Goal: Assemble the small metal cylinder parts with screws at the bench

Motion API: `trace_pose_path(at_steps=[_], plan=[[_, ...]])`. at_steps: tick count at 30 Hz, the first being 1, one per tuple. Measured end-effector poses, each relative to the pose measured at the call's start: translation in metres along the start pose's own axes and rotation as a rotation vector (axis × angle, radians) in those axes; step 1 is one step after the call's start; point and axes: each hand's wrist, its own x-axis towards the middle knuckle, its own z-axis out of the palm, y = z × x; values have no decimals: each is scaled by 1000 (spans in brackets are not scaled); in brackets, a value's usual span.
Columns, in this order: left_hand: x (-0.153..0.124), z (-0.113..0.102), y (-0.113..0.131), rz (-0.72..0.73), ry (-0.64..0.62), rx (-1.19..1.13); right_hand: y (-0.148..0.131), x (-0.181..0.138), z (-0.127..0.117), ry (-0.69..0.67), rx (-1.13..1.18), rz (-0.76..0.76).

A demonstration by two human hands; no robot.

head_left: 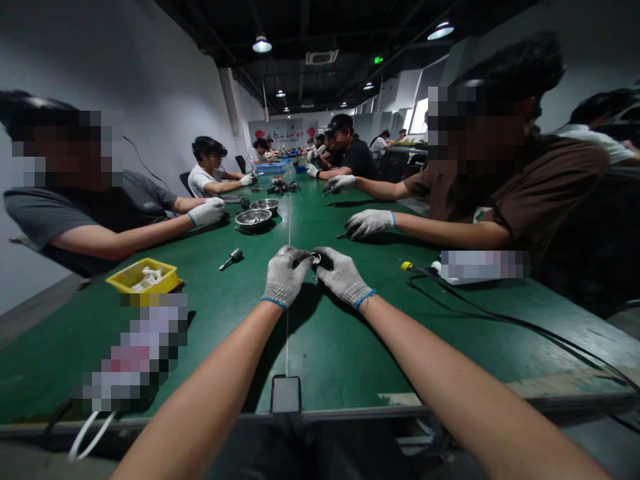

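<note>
As left hand (286,275) and right hand (344,275) pinch it closely, the metal part (317,259) sits between—inward from the near edge of the table (345,353).

Room on the near tabletop (335,353), mid-scene! Left, a yellow bin (170,283) and metal tool (231,259) block the way; right, a black cable (480,308) sweeps across.

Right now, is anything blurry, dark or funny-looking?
In the head view, blocky squares hide some spots; ceiling lamps glare against the dark ceiling; shadows darken the green table near the left hand and right hand; the small shiny part between them lacks clear detail.
</note>
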Motion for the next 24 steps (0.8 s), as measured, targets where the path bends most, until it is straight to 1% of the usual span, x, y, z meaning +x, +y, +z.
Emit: trace_pose_path(at_steps=[10,16,24], plan=[[0,1,-4,42,-18,87,-4,-1,2,-7,-8,-54],[0,-1,-3,25,-57,101,-7,-2,4,-37,-5,-80],[2,-3,-2,-3,-75,113,-8,-2,5,-28,-10,-60]])
